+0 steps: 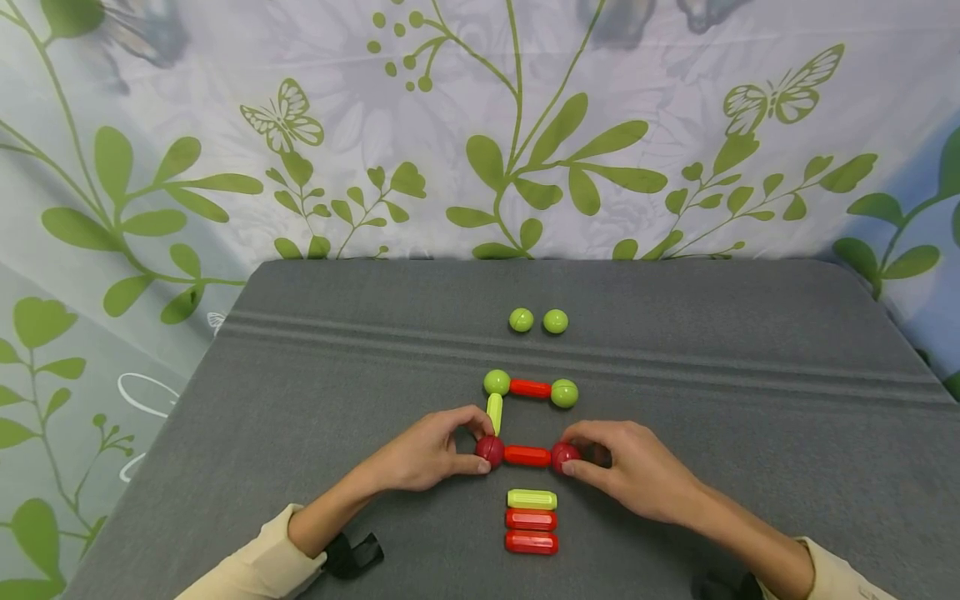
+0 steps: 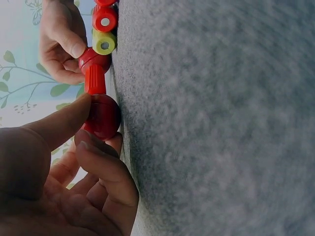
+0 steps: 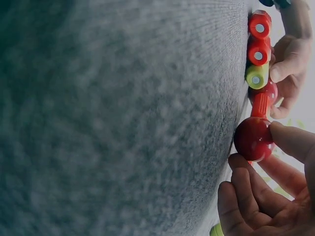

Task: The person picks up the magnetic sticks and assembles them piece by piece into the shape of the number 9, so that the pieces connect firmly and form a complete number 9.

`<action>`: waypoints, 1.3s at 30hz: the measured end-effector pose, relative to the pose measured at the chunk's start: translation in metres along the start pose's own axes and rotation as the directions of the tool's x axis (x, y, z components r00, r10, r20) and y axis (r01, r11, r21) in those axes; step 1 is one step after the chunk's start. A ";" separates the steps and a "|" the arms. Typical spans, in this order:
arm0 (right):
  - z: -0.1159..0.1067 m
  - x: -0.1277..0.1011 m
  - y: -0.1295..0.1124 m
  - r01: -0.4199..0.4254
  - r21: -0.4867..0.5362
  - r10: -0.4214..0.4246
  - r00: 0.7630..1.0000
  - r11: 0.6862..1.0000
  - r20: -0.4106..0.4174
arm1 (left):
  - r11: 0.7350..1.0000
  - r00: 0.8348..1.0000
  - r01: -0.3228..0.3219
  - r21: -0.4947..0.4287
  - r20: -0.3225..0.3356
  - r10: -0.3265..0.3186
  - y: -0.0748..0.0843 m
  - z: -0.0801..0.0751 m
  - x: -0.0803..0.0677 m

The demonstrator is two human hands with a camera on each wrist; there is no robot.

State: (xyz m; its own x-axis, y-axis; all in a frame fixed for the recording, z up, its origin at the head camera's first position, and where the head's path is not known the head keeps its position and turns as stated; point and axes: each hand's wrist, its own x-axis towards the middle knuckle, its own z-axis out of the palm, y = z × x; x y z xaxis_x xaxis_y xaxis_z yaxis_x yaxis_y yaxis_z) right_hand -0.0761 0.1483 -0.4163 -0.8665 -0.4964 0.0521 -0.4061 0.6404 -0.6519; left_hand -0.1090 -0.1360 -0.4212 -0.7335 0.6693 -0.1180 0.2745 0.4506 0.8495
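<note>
Between finger and thumb, my left hand [image 1: 428,451] pinches a dark red ball [image 1: 490,451]. A second dark red ball [image 1: 565,457] is pinched the same way by my right hand [image 1: 637,467]. A red rod [image 1: 527,456] spans the two balls. From the left ball a yellow-green rod [image 1: 494,412] runs back to a green ball [image 1: 497,382]. Another red rod [image 1: 530,388] links that ball to a further green ball [image 1: 564,393]. Both wrist views show the fingertips on the dark red balls and the red rod between them.
Nearer me lie a loose yellow-green rod [image 1: 532,499] and two loose red rods, one [image 1: 531,519] behind the other [image 1: 531,542]. Two green balls [image 1: 521,320] sit farther back on the grey cloth-covered table [image 1: 337,367]. A leaf-patterned curtain [image 1: 420,125] hangs behind it.
</note>
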 end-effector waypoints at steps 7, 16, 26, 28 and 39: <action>0.001 0.000 -0.001 0.006 0.002 -0.006 1.000 1.000 0.005 | 1.000 1.000 -0.003 0.014 -0.005 0.003 0.001 0.000 0.000; 0.000 -0.001 -0.001 0.010 0.011 -0.011 1.000 1.000 0.023 | 1.000 1.000 0.003 0.018 0.003 -0.003 0.000 0.000 0.000; -0.001 -0.002 -0.002 -0.011 0.042 0.009 0.999 0.999 0.044 | 1.000 1.000 -0.002 0.016 0.001 0.002 0.000 0.000 0.000; -0.001 -0.002 -0.002 -0.014 0.042 0.013 0.999 0.999 0.044 | 1.000 1.000 -0.005 0.022 -0.003 0.005 0.000 0.001 0.000; 0.000 -0.002 -0.002 -0.007 0.038 0.006 0.999 0.999 0.032 | 1.000 1.000 0.011 0.016 0.000 -0.011 0.001 0.000 -0.001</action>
State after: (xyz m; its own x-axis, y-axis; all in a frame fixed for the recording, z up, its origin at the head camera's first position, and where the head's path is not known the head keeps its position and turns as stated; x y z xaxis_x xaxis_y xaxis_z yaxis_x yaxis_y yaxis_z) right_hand -0.0733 0.1482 -0.4145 -0.8593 -0.5109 0.0238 -0.3883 0.6214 -0.6805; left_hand -0.1082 -0.1357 -0.4204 -0.7367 0.6641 -0.1273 0.2761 0.4673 0.8399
